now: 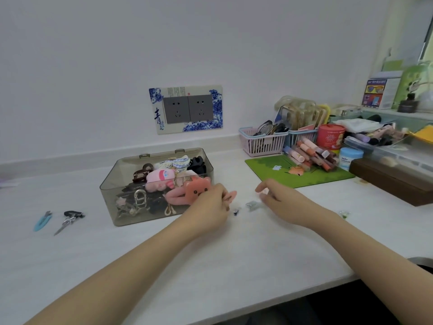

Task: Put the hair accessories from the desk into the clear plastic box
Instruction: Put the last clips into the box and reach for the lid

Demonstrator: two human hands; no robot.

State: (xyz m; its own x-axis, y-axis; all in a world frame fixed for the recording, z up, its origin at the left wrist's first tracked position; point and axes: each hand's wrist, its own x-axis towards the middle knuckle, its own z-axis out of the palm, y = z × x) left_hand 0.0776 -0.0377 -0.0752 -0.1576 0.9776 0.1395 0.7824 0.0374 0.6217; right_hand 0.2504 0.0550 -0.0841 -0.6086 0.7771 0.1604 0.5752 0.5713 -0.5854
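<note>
Now left hand [212, 204] pinching a pink clip [230, 195] beside the clear box [110, 184], right hand [278, 198] loosely curled, grip unclear.

Left hand [210, 202] grips a pink clip [230, 195] beside the clear plastic box [121, 184].

Both bare forearms are stretched in from the bottom edge toward mid-frame. The left hand [210, 202] is curled with fingers pinched together, the right hand [278, 198] kept loosely cupped, fingers bent downward.
</note>
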